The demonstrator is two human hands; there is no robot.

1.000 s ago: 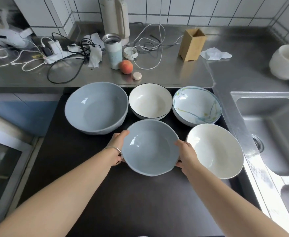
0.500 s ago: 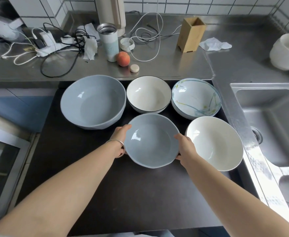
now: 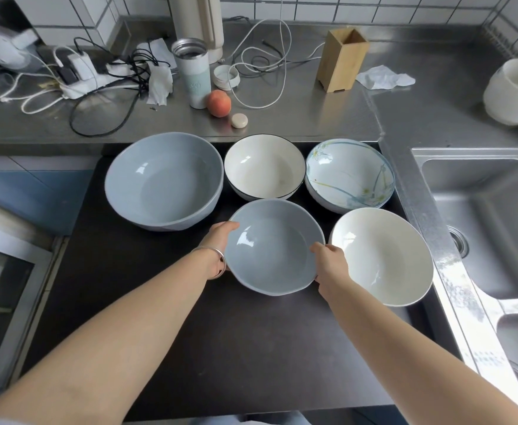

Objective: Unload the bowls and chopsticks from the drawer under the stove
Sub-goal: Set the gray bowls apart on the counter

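Steel counter (image 3: pixel 297 118) runs along the back, brushed and dull; steel sink (image 3: pixel 481 210) at right, smooth-walled. Black stove top (image 3: pixel 129 302), flat and matte, carries five bowls. Largest is the big grey bowl (image 3: pixel 163 182) at back left, thick-walled, deep, glossy glaze. Next the white bowl (image 3: pixel 383 256) at front right, wide and shallow, tilted a little toward the camera. Then the flowered bowl (image 3: pixel 349 176) at back right and the black-rimmed bowl (image 3: pixel 264 167) at back centre, cream inside. The small grey bowl (image 3: pixel 273 246) sits front centre, rim slightly uneven, almost touching the white bowl. Left hand (image 3: pixel 218 240) cups its left edge, thumb over the rim; right hand (image 3: pixel 328 265) grips the right edge, thumb on the rim, fingers hidden beneath. Cannot tell whether it rests fully on the stove or is just off it. Judged ceramic: rigid, moderately heavy, slick glaze, chips easily on neighbouring rims. Best held on opposite sides, thumbs over the lip. Behind: wooden box (image 3: pixel 342 59), square and empty; steel flask (image 3: pixel 195 75); peach (image 3: pixel 218 103). No chopsticks visible, drawer out of view.
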